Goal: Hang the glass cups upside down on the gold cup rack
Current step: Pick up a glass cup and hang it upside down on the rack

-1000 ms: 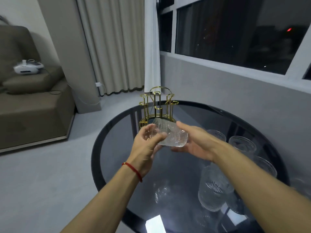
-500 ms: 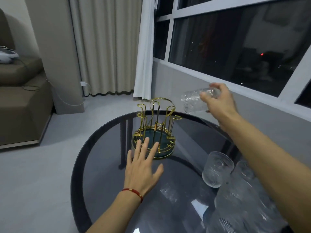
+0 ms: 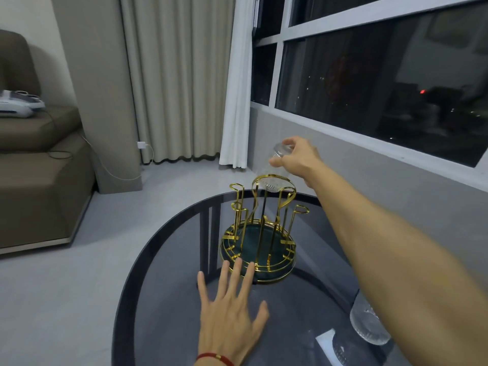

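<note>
The gold cup rack point(image 3: 260, 237) with a dark green base stands on the round dark glass table point(image 3: 169, 299). My right hand point(image 3: 297, 157) grips a ribbed glass cup point(image 3: 272, 175) by its bottom, mouth pointing down, just above the rack's top loop at the far side. My left hand point(image 3: 232, 315) lies flat with fingers spread on the table, fingertips touching the rack's near base rim. Another glass cup point(image 3: 367, 326) stands at the right, partly hidden under my right forearm.
A brown sofa point(image 3: 39, 180) with a white device point(image 3: 18, 104) on it stands at the left. Curtains point(image 3: 179, 80) and a dark window point(image 3: 383, 83) are behind the table. A grey wall runs close along the table's far right.
My right hand moved the cup left and down and turned it mouth down over the rack's top. My left hand stayed flat near the rack's base.
</note>
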`<state>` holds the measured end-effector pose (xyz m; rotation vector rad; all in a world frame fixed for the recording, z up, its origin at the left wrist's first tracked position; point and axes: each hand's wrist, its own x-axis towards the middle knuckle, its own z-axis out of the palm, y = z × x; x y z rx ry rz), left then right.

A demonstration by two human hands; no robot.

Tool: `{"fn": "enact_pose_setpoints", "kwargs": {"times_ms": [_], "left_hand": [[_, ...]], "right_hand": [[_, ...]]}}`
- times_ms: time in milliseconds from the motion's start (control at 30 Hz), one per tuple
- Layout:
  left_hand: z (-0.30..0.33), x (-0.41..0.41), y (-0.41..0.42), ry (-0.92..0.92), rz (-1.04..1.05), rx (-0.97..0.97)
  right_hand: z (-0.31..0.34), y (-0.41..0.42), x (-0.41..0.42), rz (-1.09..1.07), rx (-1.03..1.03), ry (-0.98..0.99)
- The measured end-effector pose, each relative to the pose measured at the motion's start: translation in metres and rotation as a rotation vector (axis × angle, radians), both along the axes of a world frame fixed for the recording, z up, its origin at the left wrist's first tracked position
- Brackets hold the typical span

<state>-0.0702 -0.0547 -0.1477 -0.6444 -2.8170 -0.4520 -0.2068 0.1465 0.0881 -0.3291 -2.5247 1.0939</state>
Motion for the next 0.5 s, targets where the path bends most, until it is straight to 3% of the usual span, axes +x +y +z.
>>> {"fn": "enact_pose_setpoints", "kwargs": {"times_ms": [133, 333, 500], "left_hand": [[-0.003, -0.001, 0.000, 0.017, 0.013, -0.034], [-0.005, -0.004, 0.002, 0.032, 0.022, -0.034], [-0.006, -0.006, 0.002, 0.010, 0.023, -0.022]], "right_hand": [[-0.007, -0.004, -0.015, 0.127, 0.106, -0.146], [-0.009, -0.001, -0.035, 0.277, -0.003, -0.379], [-0.004, -0.002, -0.048, 0.357, 0.060, -0.546]]}}
